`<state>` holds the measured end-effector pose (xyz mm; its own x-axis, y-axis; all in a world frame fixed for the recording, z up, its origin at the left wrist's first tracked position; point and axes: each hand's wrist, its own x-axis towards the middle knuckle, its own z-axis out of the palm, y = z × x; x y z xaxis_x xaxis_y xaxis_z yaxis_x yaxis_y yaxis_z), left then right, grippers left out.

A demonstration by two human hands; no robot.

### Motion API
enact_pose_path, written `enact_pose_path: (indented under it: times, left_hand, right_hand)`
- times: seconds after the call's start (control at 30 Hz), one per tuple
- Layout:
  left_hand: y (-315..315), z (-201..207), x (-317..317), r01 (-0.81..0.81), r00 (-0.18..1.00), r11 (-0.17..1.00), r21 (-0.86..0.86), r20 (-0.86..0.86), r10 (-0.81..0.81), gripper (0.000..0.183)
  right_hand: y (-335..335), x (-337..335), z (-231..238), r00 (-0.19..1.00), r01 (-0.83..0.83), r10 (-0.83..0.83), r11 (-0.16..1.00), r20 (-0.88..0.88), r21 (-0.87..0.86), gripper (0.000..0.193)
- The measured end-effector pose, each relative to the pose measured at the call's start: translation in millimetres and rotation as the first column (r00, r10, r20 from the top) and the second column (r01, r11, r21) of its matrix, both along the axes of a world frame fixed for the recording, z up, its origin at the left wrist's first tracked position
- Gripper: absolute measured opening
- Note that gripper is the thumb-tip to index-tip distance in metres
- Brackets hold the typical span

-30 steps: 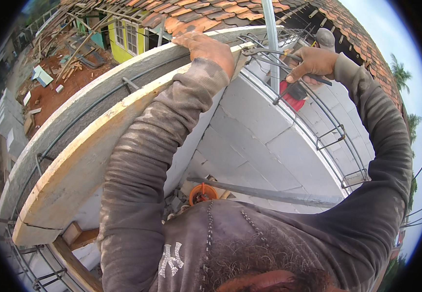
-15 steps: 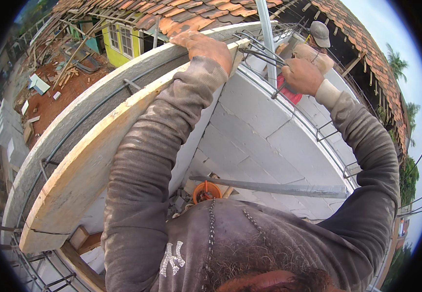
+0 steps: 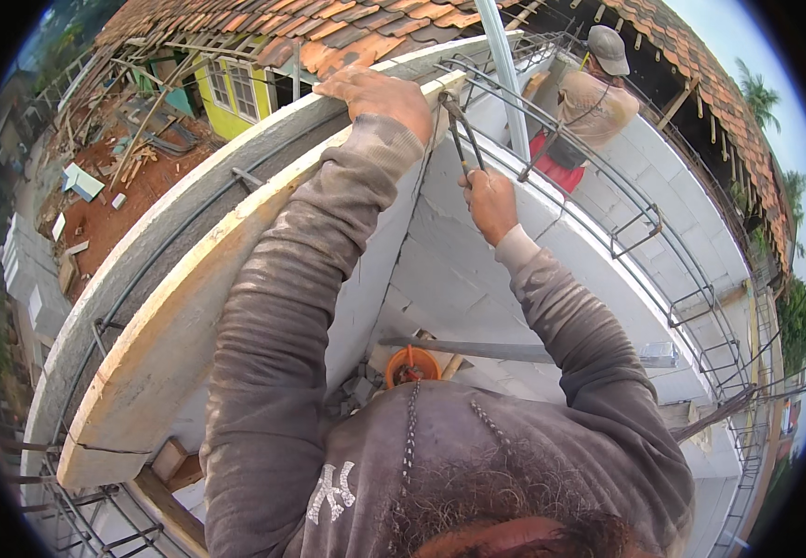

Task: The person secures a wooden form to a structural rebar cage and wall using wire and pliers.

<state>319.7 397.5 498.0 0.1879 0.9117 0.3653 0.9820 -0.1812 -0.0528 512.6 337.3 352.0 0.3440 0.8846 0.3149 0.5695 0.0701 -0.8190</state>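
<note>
My left hand (image 3: 380,98) lies across the far end of a long wooden board (image 3: 189,270), its fingers stretched over the top edge of a grey wall (image 3: 143,191). The thumb is hidden. My right hand (image 3: 491,205) is closed around the handles of dark metal pincers (image 3: 463,135). The pincers point up and away, with their jaws at the board's far end. Whether the jaws grip a wire there is too small to tell. A steel bar (image 3: 175,242) runs between the board and the grey wall.
A rebar cage (image 3: 649,219) runs along the white block wall (image 3: 515,242) on the right. A metal post (image 3: 510,84) rises behind the pincers. Below are an orange bucket (image 3: 412,367) and a grey bar (image 3: 515,353). Another person (image 3: 594,102) in a cap stands beyond the cage.
My right hand has moved left and toward me from the rebar cage, bringing the pincers to the board's end. My left hand has stayed nearly in place.
</note>
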Motion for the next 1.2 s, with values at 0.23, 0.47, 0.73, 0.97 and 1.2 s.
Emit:
enact_pose_path:
  times: [0.23, 0.47, 0.73, 0.97, 1.2]
  left_hand:
    - [7, -3, -6, -0.014, 0.999, 1.000, 0.005, -0.031, 0.015, 0.042]
    - [0, 2, -7, 0.012, 1.000, 1.000, -0.002, 0.010, -0.012, 0.042]
    - [0, -1, -7, 0.041, 0.999, 0.999, 0.006, 0.001, -0.041, 0.043]
    - [3, -3, -7, 0.010, 1.000, 1.000, 0.026, -0.022, -0.010, 0.042]
    - [4, -3, -6, 0.009, 1.000, 0.999, 0.034, 0.005, -0.009, 0.040]
  right_hand:
    - [-31, 15, 94, 0.866, -0.387, 0.202, 0.850, -0.457, -0.357, 0.035]
    - [-42, 41, 167, 0.893, -0.174, 0.305, 0.912, 0.331, -0.372, 0.043]
    - [-29, 46, 163, 0.329, 0.103, 0.040, 0.992, 0.944, -0.078, 0.040]
    - [-7, 73, 135, 0.758, -0.286, 0.392, 0.918, 0.521, -0.274, 0.042]
    - [-12, 60, 121, 0.836, -0.483, 0.164, 0.673, -0.523, -0.561, 0.037]
